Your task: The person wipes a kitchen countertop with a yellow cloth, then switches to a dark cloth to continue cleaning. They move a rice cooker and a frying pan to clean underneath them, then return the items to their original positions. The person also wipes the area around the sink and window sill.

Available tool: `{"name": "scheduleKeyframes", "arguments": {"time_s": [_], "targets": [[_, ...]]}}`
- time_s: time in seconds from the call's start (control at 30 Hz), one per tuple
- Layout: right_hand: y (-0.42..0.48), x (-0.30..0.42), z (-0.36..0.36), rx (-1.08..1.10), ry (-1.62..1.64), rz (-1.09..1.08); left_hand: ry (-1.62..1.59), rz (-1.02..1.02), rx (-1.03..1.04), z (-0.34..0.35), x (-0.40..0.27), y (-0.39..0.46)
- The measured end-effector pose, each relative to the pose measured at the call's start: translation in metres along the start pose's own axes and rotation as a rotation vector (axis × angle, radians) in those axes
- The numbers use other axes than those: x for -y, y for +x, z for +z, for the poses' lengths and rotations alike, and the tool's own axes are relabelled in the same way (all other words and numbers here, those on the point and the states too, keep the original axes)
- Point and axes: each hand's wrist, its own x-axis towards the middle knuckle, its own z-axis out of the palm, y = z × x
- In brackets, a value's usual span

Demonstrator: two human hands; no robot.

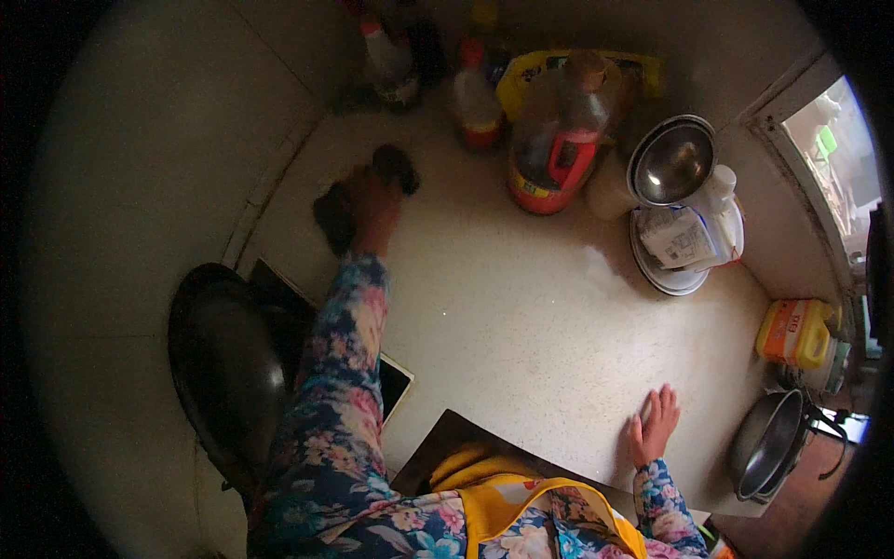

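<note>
My left hand [371,202] reaches to the far left part of the pale countertop [503,335] and grips a dark, bunched cloth [334,218]. The cloth sticks out on both sides of the hand and touches the countertop; the dim light hides its detail. My right hand [655,426] lies palm down near the front right of the countertop, fingers a little apart, holding nothing.
Seasoning bottles [478,105] and a large red-handled oil jug [559,154] stand along the back. Metal bowls [674,161] and stacked plates [670,283] sit at back right. A yellow jug [796,332] and a pan [768,440] line the right edge. A black wok [223,370] leans at left.
</note>
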Motion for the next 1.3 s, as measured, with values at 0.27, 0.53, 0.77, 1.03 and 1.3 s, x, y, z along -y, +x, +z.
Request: {"name": "scheduleKeyframes", "arguments": {"time_s": [0.27, 0.53, 0.77, 1.03, 1.3], "targets": [[0.045, 0.052, 0.014, -0.109, -0.173, -0.009, 0.072, -0.122, 0.070, 0.044, 0.040, 0.004], [0.044, 0.045, 0.022, -0.186, -0.165, -0.084, 0.411, -0.118, -0.163, 0.062, 0.091, 0.095], [0.043, 0.048, 0.013, -0.153, -0.159, -0.058, 0.294, -0.092, 0.045, 0.083, 0.139, 0.163], [0.045, 0.044, 0.014, -0.154, -0.126, -0.083, 0.360, -0.097, 0.148, 0.079, 0.148, 0.157], [0.040, 0.049, 0.008, -0.113, -0.118, -0.033, 0.151, -0.126, 0.106, 0.019, 0.074, 0.066]]}}
